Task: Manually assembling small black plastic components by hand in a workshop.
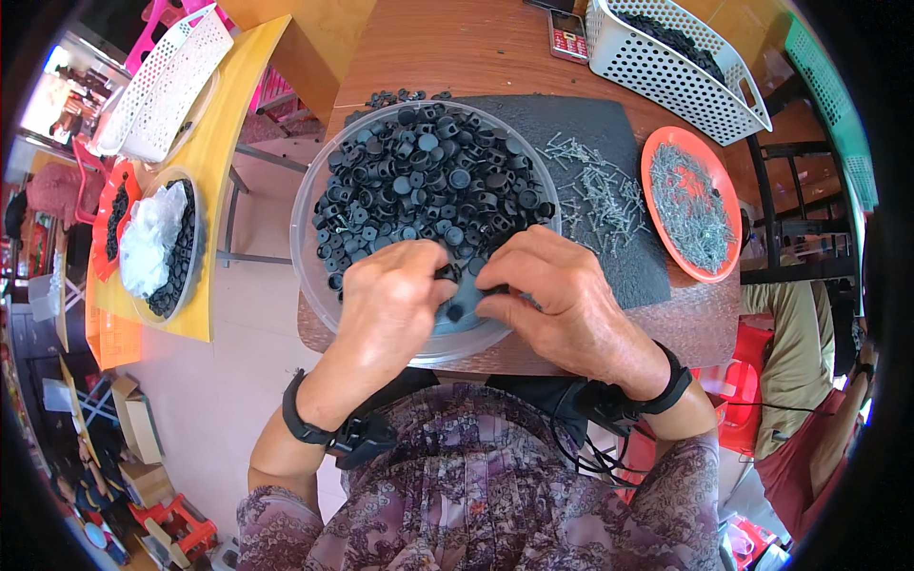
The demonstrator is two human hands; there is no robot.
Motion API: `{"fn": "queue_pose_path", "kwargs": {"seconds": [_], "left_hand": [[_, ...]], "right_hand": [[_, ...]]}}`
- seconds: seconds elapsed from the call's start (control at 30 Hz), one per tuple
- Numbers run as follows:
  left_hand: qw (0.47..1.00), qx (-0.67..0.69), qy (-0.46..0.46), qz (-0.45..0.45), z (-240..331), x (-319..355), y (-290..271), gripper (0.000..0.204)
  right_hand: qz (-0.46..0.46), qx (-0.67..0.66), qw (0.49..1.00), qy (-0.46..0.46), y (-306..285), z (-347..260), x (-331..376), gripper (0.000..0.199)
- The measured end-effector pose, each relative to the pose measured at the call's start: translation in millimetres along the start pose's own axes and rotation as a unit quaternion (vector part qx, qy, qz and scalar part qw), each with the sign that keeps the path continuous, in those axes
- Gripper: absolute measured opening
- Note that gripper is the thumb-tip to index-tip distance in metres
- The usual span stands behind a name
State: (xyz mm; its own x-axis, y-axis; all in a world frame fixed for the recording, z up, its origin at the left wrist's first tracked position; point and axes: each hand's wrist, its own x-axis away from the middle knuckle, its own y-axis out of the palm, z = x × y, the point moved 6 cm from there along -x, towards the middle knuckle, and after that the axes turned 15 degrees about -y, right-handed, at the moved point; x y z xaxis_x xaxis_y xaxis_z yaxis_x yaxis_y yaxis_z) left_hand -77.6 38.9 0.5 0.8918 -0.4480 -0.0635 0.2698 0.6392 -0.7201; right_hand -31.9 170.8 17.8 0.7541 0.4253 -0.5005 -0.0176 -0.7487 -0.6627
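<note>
Left hand [395,290] and right hand [557,290] are both down at the clear tub [303,224] of black plastic parts [409,186], near the desk's [457,57] front-left corner. Both grips look narrow, fingers pinched (can't tell if either's actually got a part, tbh). Loose screws [605,195] lie toward the right edge.

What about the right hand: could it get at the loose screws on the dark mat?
Probably yes: the right hand is over the near side of the tub, and the screws lie on the mat to the right, with only the tub's rim visibly between. Whether the hand is empty is unclear.
</note>
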Motion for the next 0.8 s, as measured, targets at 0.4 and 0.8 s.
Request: {"fn": "queue_pose_path", "kwargs": {"seconds": [0.4,0.8], "left_hand": [[0.804,0.493,-0.284,-0.17,-10,13,5,0.013],[0.899,0.364,-0.235,-0.06,-19,20,-12,0.012]], "right_hand": [[0.174,0.094,0.967,-0.16,2,-26,-4,0.019],[0.166,0.304,0.938,-0.022,-92,26,3,0.008]]}}
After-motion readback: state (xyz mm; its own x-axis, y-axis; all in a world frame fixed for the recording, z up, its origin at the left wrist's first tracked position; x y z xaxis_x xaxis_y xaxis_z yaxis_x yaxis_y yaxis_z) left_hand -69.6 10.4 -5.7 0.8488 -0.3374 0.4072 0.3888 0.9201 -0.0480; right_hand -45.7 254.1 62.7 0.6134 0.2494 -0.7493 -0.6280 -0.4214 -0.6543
